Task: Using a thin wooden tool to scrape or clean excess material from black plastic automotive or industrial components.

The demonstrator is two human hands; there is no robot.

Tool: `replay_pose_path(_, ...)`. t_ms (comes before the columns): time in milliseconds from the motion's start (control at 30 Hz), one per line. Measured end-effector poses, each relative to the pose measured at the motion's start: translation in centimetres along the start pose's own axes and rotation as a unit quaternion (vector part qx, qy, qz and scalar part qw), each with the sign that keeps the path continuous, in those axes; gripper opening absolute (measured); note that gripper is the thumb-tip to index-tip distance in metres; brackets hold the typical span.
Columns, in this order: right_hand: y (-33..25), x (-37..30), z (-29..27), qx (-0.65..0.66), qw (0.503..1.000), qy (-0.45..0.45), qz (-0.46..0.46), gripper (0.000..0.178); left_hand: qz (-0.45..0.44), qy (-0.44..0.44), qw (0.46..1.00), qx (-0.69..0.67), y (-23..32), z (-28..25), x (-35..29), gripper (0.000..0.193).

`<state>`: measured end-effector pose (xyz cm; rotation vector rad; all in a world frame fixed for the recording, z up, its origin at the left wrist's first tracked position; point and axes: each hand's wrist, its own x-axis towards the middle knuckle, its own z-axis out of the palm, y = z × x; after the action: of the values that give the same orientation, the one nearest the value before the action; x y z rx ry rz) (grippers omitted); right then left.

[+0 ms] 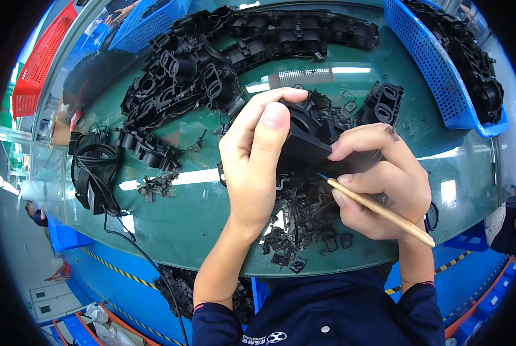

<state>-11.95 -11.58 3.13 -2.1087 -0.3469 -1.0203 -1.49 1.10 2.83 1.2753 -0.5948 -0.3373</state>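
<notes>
My left hand (251,164) is closed round one side of a black plastic moulded part (305,149), thumb raised along its edge. Between the thumb and fingers of my right hand (387,181) is a slim trimming knife (384,213) with a tan wrapped handle. Its short thin tip points up and left at the underside of the part, and I cannot tell whether it touches. My right index finger rests against the part's right edge. Below both hands lies a heap of black plastic scraps (298,216) on the green tabletop (206,230).
Large black moulded parts (183,81) are piled at the back left, with a row of more (298,34) behind. A blue basket (436,69) of similar parts stands at the right. Coiled black cable (96,161) lies left, its cord hanging over the front edge. A red basket (42,63) is far left.
</notes>
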Motion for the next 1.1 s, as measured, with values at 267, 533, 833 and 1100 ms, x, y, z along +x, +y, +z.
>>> replay_pose_path(267, -0.19, -0.12, 0.07, -0.010, 1.000, -0.021, 0.011, 0.022, 0.020, 0.005, 1.000, 0.007, -0.25, 0.10, -0.04, 0.028)
replay_pose_path(533, -0.13, -0.27, -0.09, -0.024, 0.999, -0.045, 0.004, 0.023, 0.008, 0.009, 1.000, -0.003, -0.20, 0.24, -0.05, 0.028)
replay_pose_path(833, 0.17, -0.48, 0.53, -0.016, 1.000, -0.012, -0.023, 0.023, 0.002, 0.017, 1.000, 0.003, -0.19, 0.26, 0.03, 0.033)
replay_pose_path(1100, 0.24, -0.63, 0.71, -0.029, 0.999, -0.012, -0.040, 0.024, -0.015, 0.010, 1.000, 0.008, -0.12, -0.07, 0.03, 0.037)
